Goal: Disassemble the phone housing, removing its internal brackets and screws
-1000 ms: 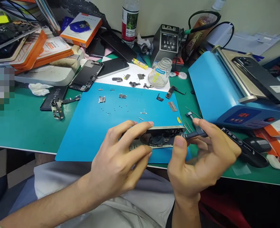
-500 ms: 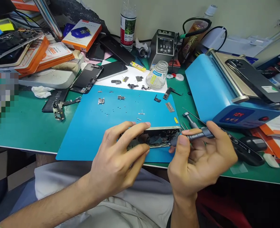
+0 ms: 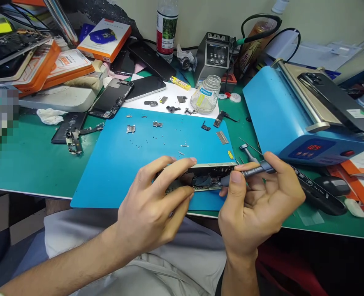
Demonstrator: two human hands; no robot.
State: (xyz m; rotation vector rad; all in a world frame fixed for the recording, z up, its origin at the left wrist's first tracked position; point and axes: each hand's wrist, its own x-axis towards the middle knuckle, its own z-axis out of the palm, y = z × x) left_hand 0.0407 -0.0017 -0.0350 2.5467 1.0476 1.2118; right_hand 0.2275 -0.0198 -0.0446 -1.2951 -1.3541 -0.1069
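Note:
My left hand [image 3: 152, 201] is closed around an opened phone housing [image 3: 212, 165], fingers along its upper edge and lower side. The housing is tilted on its long edge above the blue mat [image 3: 107, 172], its dark inside with small parts partly showing. In my right hand [image 3: 258, 209] a grey screwdriver [image 3: 255, 169] is gripped between thumb and fingers. Its shaft points left into the right end of the housing; I cannot make out what the tip touches. Tiny screws [image 3: 154, 137] and small metal parts [image 3: 130, 129] lie on the mat beyond.
A blue heating machine [image 3: 268, 107] reading 104 stands at right, with a phone [image 3: 332, 96] on top. Behind the mat are a glass jar [image 3: 205, 100], a soldering station [image 3: 214, 57] and a water bottle [image 3: 167, 35]. A phone screen [image 3: 110, 98] and orange boxes [image 3: 67, 68] are at left.
My right hand has shifted slightly left, and the screwdriver reaches deeper into the housing. The housing has tilted a little, while my left hand keeps its hold.

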